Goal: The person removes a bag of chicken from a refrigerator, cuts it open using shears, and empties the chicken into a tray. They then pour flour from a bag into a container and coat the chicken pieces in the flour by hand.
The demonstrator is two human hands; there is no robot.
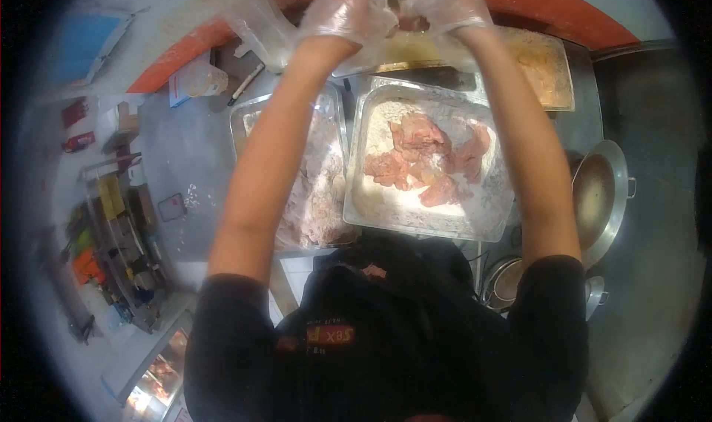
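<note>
Both arms reach out to the top of the head view, in clear plastic gloves. My left hand (352, 10) and my right hand (445, 5) are close together with curled fingers over a container of yellowish liquid (415, 50). A small brownish piece shows between them, too little to name. Nearer me, a rectangular metal tray (423, 225) holds white flour and several pieces of raw meat (419, 136), which look like chicken. Left of it, partly behind my left forearm, a second tray (236, 122) bears flour-coated pieces (322, 192).
A tray of orange-yellow contents (545, 66) lies at the back right. A large metal wok (601, 196) stands at the right. A clear tub (206, 79) and a marker-like stick (247, 81) are at the back left. An orange-red curved edge (185, 57) borders the far side.
</note>
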